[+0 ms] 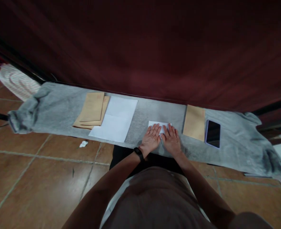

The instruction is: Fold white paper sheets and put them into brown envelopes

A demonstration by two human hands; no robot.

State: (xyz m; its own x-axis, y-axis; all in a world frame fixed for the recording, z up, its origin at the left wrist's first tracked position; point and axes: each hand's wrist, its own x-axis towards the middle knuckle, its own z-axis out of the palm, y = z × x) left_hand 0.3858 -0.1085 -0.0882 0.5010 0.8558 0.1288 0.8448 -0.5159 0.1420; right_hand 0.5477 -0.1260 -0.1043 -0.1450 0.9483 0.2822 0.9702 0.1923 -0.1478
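Note:
A small white sheet of paper [157, 123], seemingly folded, lies on the grey cloth in front of me. My left hand [151, 137], with a dark band on its wrist, presses flat on the paper's left part, fingers stretched forward. Flat on the right part rests my right hand [171, 140], its fingers also extended. The two thumbs come close together over the paper, and both hands cover most of its near side. To the left is a larger white paper [116, 117]. A single brown envelope [194, 122] lies to the right of my hands.
Several brown envelopes [92, 107] are stacked at the left, partly against the large white paper. A phone [213, 133] lies at the right. Grey cloth [59, 105] covers the narrow table; a dark red curtain [140, 47] hangs behind. A white scrap [83, 144] is on the tiled floor.

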